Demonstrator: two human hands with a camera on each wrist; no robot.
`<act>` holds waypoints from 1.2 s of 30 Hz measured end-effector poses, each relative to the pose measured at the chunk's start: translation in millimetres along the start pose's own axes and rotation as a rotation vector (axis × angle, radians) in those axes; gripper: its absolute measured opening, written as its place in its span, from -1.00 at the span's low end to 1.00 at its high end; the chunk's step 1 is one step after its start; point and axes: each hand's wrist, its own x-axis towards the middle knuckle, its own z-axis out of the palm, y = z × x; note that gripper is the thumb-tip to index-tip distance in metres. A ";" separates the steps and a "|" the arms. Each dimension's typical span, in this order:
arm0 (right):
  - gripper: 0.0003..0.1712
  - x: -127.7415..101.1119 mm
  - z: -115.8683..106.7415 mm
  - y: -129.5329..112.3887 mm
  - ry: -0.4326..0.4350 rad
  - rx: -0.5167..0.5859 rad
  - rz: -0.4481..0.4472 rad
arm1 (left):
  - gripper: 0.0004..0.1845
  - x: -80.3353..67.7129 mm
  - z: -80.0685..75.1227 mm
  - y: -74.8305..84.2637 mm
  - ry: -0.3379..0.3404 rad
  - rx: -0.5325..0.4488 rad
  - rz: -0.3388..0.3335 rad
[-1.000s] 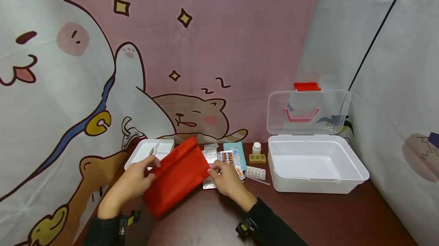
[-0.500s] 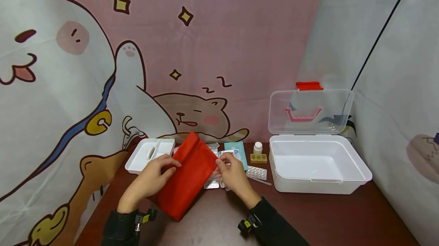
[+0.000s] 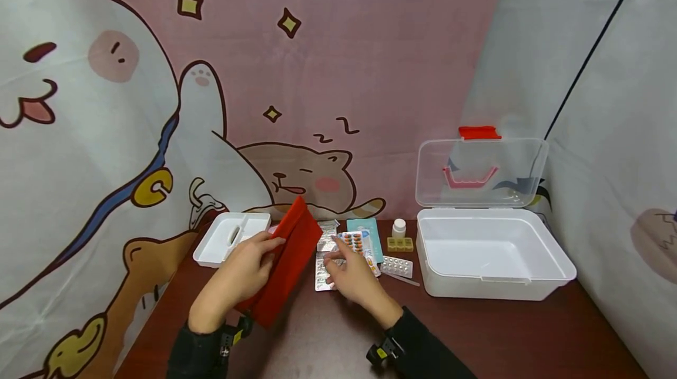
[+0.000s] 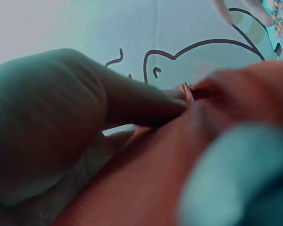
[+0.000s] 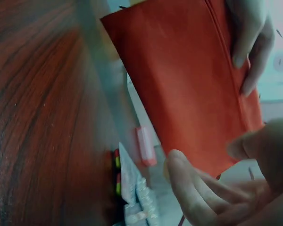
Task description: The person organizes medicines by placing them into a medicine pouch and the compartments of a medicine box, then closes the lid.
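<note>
Your left hand (image 3: 240,276) holds the red fabric pouch (image 3: 282,267) in a pinching grip, thumb on the near face and fingers (image 5: 247,47) curled over its upper edge, tilting it up on its side off the tabletop (image 3: 476,332). Your right hand (image 3: 351,273) hangs loose and holds nothing, fingers relaxed just right of the pouch, over the blister packs (image 3: 338,255). Keep the pinch near the top seam so the cloth does not sag, and lift one pack at a time with the free fingertips. Further right of the grip sit a small white bottle (image 3: 399,228), a yellow pill organiser (image 3: 398,244) and the open white storage box (image 3: 492,276). Left of the grip lies a white tray (image 3: 214,247). A cartoon cat curtain (image 3: 158,103) hangs behind.
</note>
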 end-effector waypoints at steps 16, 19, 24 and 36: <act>-0.62 -10.6 38.1 -38.0 -0.112 -0.653 -0.756 | -0.50 -5.8 5.3 -0.9 -0.145 -0.005 -0.095; -0.62 -8.9 41.9 -32.6 -0.149 -0.714 -0.815 | -0.48 -5.2 8.4 -0.1 -0.151 -0.022 -0.105; -0.64 -7.3 41.9 -27.2 -0.148 -0.743 -0.832 | -0.46 -5.3 10.7 3.1 -0.162 0.000 -0.134; -0.85 -3.1 24.4 -26.5 -0.170 -0.715 -0.787 | -0.37 -8.3 -1.3 3.8 -0.185 0.011 -0.135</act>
